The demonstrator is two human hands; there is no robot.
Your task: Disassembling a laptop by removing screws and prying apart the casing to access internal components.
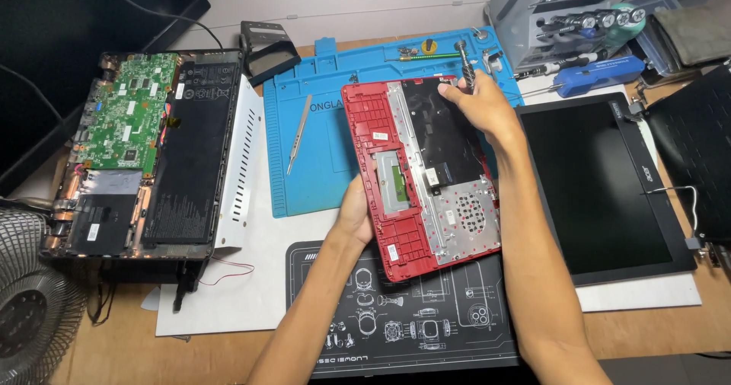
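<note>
Left hand (355, 214) grips the near-left edge of the red laptop palmrest shell (422, 172), fingers curled under it, holding it tilted over the blue mat (327, 164) at mid-desk. Right hand (480, 103) steadies the far corner, fingers pinching a screwdriver (466, 65). The risk, I'd say: the tilted shell slips, or the driver tip skids and scratches the inner plate.

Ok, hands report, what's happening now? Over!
Left hand grips red laptop cover by its edge. Right hand holds screwdriver at cover's top. Nothing blocking.
</note>
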